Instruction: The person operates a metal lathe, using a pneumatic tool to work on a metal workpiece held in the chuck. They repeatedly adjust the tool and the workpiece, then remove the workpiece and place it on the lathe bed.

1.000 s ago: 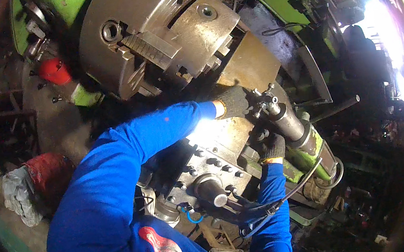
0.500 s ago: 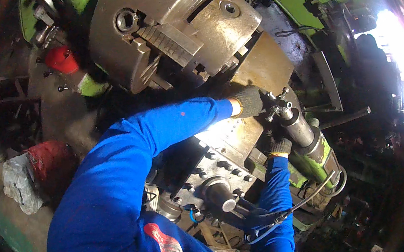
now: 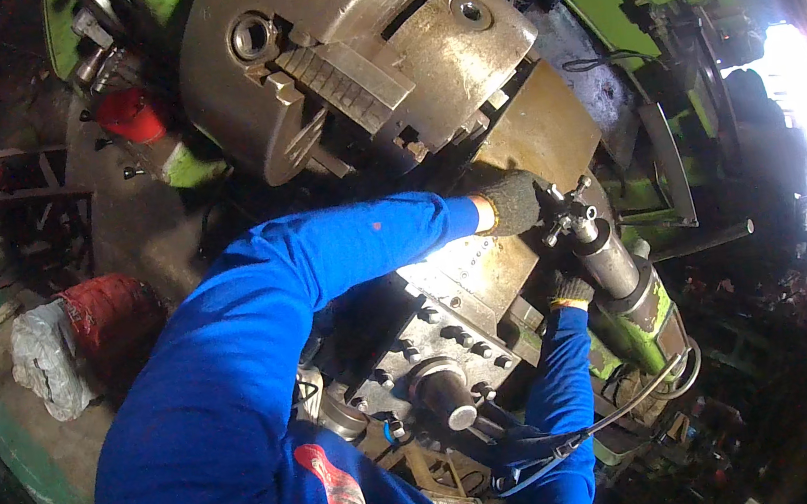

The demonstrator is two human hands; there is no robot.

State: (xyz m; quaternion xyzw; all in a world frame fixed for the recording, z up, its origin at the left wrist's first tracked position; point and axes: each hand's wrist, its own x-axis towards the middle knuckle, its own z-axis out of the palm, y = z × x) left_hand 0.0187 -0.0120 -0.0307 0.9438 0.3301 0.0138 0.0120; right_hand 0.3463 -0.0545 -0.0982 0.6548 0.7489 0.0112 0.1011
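Observation:
My left hand [image 3: 508,201], in a dark knit glove, reaches across the lathe to the left side of a metal spider fitting [image 3: 575,213] with several stubby arms. Its fingertips fade into shadow, so a grip on the fitting cannot be made out. The fitting sits at the end of the steel tailstock quill [image 3: 608,262]. Below and left of the quill is my right hand [image 3: 569,290], gloved the same way, its fingers hidden in the dark gap there. Beyond my left hand, a brown metal piece [image 3: 544,124] extends from the large chuck [image 3: 325,20].
Between my arms stands a tool post [image 3: 436,349] with several bolts. The green tailstock [image 3: 649,323] carries a looped hose [image 3: 633,395]. A bar [image 3: 699,240] juts out to the right. On the left are a red bucket [image 3: 131,116] and a red and whitish bag [image 3: 59,355].
The whole view has shifted slightly, so the machine sits a little farther right. Both hands stay at about the same places beside the fitting and quill.

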